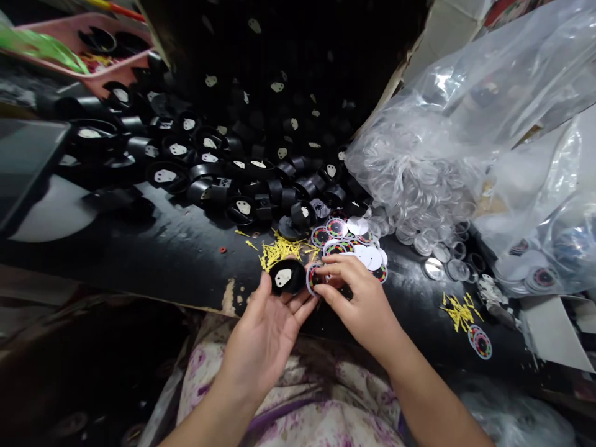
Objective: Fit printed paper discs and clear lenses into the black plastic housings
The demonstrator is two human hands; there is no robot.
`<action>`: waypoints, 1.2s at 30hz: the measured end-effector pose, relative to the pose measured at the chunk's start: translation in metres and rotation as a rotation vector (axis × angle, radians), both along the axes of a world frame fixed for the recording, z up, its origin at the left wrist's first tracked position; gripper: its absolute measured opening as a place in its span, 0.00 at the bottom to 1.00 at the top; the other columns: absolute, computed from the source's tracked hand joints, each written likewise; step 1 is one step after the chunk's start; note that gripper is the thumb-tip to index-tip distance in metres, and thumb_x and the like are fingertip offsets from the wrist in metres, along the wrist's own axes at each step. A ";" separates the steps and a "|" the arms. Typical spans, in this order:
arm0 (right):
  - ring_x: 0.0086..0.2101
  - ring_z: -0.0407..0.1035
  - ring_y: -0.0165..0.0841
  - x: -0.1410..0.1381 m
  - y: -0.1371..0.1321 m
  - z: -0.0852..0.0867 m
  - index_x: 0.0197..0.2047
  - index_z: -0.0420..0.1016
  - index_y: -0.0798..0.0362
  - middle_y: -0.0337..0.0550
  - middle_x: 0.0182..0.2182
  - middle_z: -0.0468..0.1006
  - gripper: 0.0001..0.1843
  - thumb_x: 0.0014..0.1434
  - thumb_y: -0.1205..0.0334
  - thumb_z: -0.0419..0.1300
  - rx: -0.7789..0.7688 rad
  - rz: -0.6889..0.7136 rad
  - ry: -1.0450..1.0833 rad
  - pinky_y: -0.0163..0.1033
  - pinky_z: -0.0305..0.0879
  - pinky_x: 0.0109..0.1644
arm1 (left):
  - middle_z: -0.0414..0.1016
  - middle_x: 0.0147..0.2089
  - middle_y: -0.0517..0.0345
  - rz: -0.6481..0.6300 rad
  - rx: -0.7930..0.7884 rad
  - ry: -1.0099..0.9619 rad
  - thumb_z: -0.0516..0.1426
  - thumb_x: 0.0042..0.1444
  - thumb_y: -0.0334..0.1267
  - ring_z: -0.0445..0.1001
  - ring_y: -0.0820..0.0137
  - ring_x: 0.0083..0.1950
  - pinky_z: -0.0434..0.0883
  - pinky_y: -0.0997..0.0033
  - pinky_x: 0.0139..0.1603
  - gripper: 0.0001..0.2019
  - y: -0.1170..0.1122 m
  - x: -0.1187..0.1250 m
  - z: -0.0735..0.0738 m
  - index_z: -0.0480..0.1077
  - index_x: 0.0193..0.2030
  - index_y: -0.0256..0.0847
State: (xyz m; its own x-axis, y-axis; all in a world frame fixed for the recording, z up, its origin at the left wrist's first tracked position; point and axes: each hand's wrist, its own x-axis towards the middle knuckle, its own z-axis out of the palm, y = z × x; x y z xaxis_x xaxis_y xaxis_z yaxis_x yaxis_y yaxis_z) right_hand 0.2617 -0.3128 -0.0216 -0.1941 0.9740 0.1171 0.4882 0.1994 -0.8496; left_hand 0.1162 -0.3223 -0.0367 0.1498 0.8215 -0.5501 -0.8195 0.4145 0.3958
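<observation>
My left hand (267, 338) cradles a round black gauge housing (297, 284) with a pale plate (282, 277) inside it, the open side facing up. Thumb and fingers curve round its rim. Just to the right, my right hand (356, 295) pinches a printed dial disc (313, 279) with coloured marks, held close to the housing's right edge. Beyond the hands lie a heap of small yellow pointers (279, 250) and a pile of dial discs (336, 228), some with their white backs up.
Many black housings (205, 171) are heaped across the back. A plastic bag (419, 143) of clear round lenses (433, 214) spills at right. More yellow pointers (460, 311) and two dials (480, 343) lie near the right edge. A pink basket (100, 77) stands back left.
</observation>
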 end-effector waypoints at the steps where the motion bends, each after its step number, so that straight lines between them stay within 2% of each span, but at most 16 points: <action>1: 0.38 0.71 0.31 0.000 0.000 0.000 0.45 0.74 0.52 0.44 0.45 0.75 0.10 0.59 0.68 0.63 -0.030 -0.032 -0.003 0.37 0.69 0.43 | 0.79 0.53 0.50 -0.006 0.008 0.004 0.50 0.66 0.48 0.78 0.64 0.51 0.77 0.63 0.50 0.18 -0.001 -0.001 -0.001 0.73 0.53 0.44; 3: 0.33 0.69 0.29 0.001 0.001 0.002 0.45 0.73 0.51 0.41 0.39 0.76 0.11 0.59 0.70 0.61 -0.067 -0.081 0.010 0.36 0.68 0.39 | 0.79 0.52 0.49 -0.021 -0.003 0.037 0.52 0.65 0.48 0.77 0.63 0.52 0.76 0.61 0.53 0.17 -0.004 -0.002 -0.005 0.74 0.51 0.42; 6: 0.35 0.70 0.30 -0.002 0.002 0.008 0.41 0.75 0.50 0.39 0.36 0.77 0.06 0.61 0.68 0.59 -0.087 -0.095 0.106 0.35 0.67 0.40 | 0.81 0.48 0.51 -0.033 -0.008 0.136 0.57 0.61 0.45 0.79 0.65 0.49 0.76 0.63 0.54 0.14 -0.008 -0.001 -0.010 0.75 0.49 0.41; 8: 0.36 0.71 0.30 -0.007 0.003 0.011 0.39 0.75 0.50 0.38 0.35 0.77 0.05 0.61 0.68 0.59 -0.073 -0.094 0.122 0.35 0.67 0.41 | 0.80 0.51 0.54 -0.044 0.056 0.191 0.60 0.59 0.43 0.77 0.65 0.52 0.75 0.64 0.54 0.13 -0.011 0.002 -0.011 0.76 0.50 0.44; 12: 0.34 0.70 0.29 -0.013 0.006 0.011 0.36 0.71 0.51 0.37 0.33 0.75 0.01 0.60 0.67 0.60 -0.098 -0.109 0.058 0.35 0.65 0.38 | 0.74 0.60 0.58 -0.090 0.170 0.317 0.61 0.58 0.46 0.69 0.62 0.63 0.71 0.67 0.59 0.15 -0.016 0.004 -0.016 0.76 0.52 0.50; 16: 0.34 0.69 0.30 -0.010 0.009 0.012 0.33 0.69 0.52 0.37 0.32 0.74 0.04 0.60 0.66 0.60 -0.167 -0.065 -0.007 0.35 0.63 0.37 | 0.71 0.63 0.62 -0.210 0.247 0.414 0.60 0.58 0.46 0.65 0.61 0.66 0.72 0.68 0.58 0.16 -0.017 -0.003 -0.029 0.75 0.53 0.55; 19: 0.33 0.68 0.29 -0.007 0.011 0.015 0.34 0.68 0.51 0.36 0.32 0.73 0.04 0.60 0.65 0.60 -0.181 -0.051 -0.035 0.36 0.63 0.37 | 0.72 0.62 0.60 -0.248 0.292 0.418 0.60 0.59 0.46 0.68 0.58 0.64 0.74 0.66 0.55 0.15 -0.016 -0.008 -0.035 0.75 0.53 0.54; 23: 0.31 0.66 0.28 -0.007 0.007 0.016 0.37 0.67 0.51 0.36 0.33 0.72 0.07 0.58 0.61 0.63 -0.246 -0.066 -0.069 0.35 0.62 0.33 | 0.75 0.59 0.57 -0.268 0.289 0.374 0.61 0.57 0.43 0.71 0.58 0.60 0.75 0.65 0.54 0.15 -0.017 -0.010 -0.032 0.76 0.52 0.51; 25: 0.33 0.67 0.28 -0.008 0.002 0.015 0.40 0.69 0.51 0.38 0.37 0.72 0.06 0.59 0.64 0.60 -0.270 -0.013 -0.061 0.35 0.64 0.35 | 0.77 0.56 0.57 -0.278 0.258 0.367 0.63 0.56 0.41 0.74 0.60 0.57 0.76 0.66 0.52 0.15 -0.019 -0.011 -0.031 0.77 0.50 0.49; 28: 0.36 0.69 0.29 -0.010 -0.003 0.013 0.43 0.70 0.51 0.40 0.41 0.73 0.09 0.59 0.71 0.56 -0.253 0.063 -0.039 0.35 0.66 0.39 | 0.79 0.51 0.57 -0.267 0.212 0.432 0.64 0.54 0.39 0.76 0.63 0.54 0.76 0.69 0.51 0.14 -0.024 -0.018 -0.031 0.77 0.48 0.48; 30: 0.38 0.70 0.29 -0.012 -0.001 0.011 0.44 0.71 0.51 0.41 0.42 0.75 0.09 0.60 0.71 0.56 -0.230 0.119 -0.034 0.35 0.66 0.41 | 0.79 0.50 0.57 -0.232 0.192 0.478 0.65 0.53 0.39 0.76 0.63 0.53 0.76 0.69 0.52 0.13 -0.026 -0.025 -0.031 0.77 0.47 0.46; 32: 0.38 0.70 0.30 -0.015 0.009 0.008 0.43 0.73 0.52 0.41 0.39 0.77 0.07 0.63 0.68 0.56 -0.168 0.135 -0.120 0.36 0.65 0.42 | 0.80 0.50 0.56 -0.162 0.166 0.487 0.64 0.53 0.40 0.76 0.62 0.53 0.75 0.66 0.54 0.13 -0.026 -0.032 -0.028 0.77 0.47 0.44; 36: 0.40 0.70 0.39 -0.024 0.041 -0.002 0.39 0.74 0.55 0.48 0.38 0.78 0.07 0.63 0.68 0.54 0.068 0.022 -0.636 0.45 0.60 0.44 | 0.81 0.47 0.53 -0.036 0.123 0.449 0.64 0.54 0.38 0.77 0.60 0.53 0.72 0.60 0.59 0.12 -0.025 -0.036 -0.019 0.77 0.45 0.41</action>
State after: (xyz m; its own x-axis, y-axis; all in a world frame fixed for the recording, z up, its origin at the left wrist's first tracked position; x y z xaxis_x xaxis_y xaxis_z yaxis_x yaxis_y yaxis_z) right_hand 0.2379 -0.2717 -0.0238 -0.2660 0.9634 0.0339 0.8880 0.2585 -0.3802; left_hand 0.0797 -0.3468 -0.0556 -0.0515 0.8835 -0.4657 -0.5418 0.3670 0.7562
